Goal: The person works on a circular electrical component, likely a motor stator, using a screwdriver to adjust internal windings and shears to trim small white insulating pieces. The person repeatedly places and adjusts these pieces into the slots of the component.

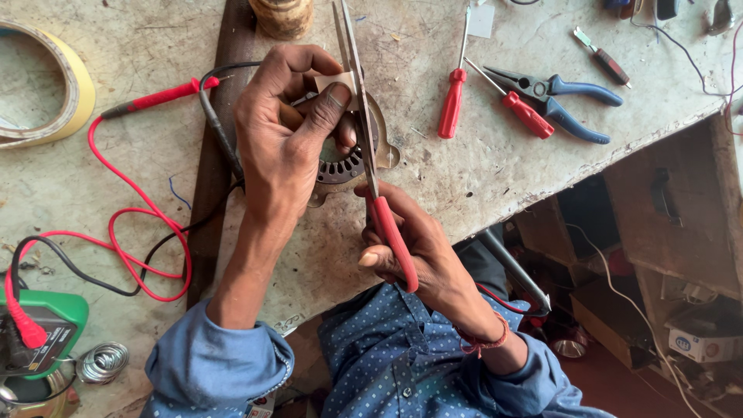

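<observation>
From the head camera, the left hand pinches a small pale card between thumb and fingers, closed on it and holding it up off the counter so the blades can reach its edge. The right hand grips the red handles of the scissors, fingers wrapped shut around them, with the long blades pointing away from the body and running up past the card's right side; whether the blades are already biting into it I cannot tell. Both hands work just above a round metal motor part with slots around its inside, which lies on the counter directly beneath, close enough that the card seems to be sized against it.

Off to the right lie two red-handled screwdrivers and blue-handled pliers, set aside within reach. At left, a roll of yellow tape sits by the edge, and red and black test leads loop back to a green meter at lower left, beside a small coil of solder wire.
</observation>
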